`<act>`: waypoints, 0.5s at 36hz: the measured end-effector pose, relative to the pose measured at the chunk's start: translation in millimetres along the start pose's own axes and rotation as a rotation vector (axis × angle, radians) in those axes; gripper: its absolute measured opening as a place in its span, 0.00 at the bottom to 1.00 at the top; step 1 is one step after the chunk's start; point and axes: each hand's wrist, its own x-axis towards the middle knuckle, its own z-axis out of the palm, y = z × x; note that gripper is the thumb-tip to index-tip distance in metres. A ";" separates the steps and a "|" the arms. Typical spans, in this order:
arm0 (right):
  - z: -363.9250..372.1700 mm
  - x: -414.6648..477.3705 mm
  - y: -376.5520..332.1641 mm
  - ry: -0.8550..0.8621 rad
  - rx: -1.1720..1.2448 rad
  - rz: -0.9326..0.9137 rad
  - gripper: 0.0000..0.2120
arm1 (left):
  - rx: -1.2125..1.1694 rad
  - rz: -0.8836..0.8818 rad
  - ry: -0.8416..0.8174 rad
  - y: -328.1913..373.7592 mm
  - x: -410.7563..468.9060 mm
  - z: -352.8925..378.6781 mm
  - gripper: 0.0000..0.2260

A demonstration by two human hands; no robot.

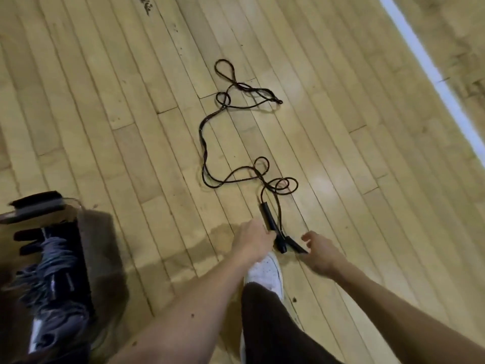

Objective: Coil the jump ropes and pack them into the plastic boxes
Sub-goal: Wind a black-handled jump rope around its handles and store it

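Both arms reach forward and down from the bottom of the frame, forearms bare, over a wood floor (105,88).

Left hand (252,240): back of the hand up, wrist straight, fingers (268,233) bent down onto the lower part of one black handle (268,216). They touch it. Can't tell if they're actually wrapped round it, since the hand hides the contact.

Right hand (321,254): thumb side up, fingers (308,236) apart and loosely curled, holding nothing. It sits just beside the outer end of the second handle (296,245); whether it's touching or not isn't clear.

Jump rope (204,151): black, on the floor, uncoiled. The two handles lie in a V, lower ends close together between the hands. The first handle points away from the person, the second angles toward the right hand. The cord runs off from the handles in loose loops: two small ones near the handles, a long bend to the left, then a tangle of loops further out.

Plastic box (99,232): clear, on the floor, well apart to the left of the left arm. Inside are grey-blue cords (57,258) with black handles, bundled; details are blurred.

White shoe (265,271) and dark trouser leg (265,327) sit between the forearms, toe just short of the handles.

A white line (425,61) crosses the floor top right.
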 end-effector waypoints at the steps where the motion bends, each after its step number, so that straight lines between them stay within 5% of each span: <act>1: 8.2 10.6 8.3 0.016 -0.009 0.000 0.24 | -0.022 -0.023 0.005 1.5 10.0 8.8 0.08; 12: 47.1 61.8 29.5 0.086 -0.209 -0.077 0.16 | -0.063 -0.093 0.070 2.8 67.3 44.7 0.13; 18: 27.1 49.2 10.8 -0.080 0.354 -0.002 0.08 | -0.125 -0.001 -0.080 -2.6 52.5 15.1 0.06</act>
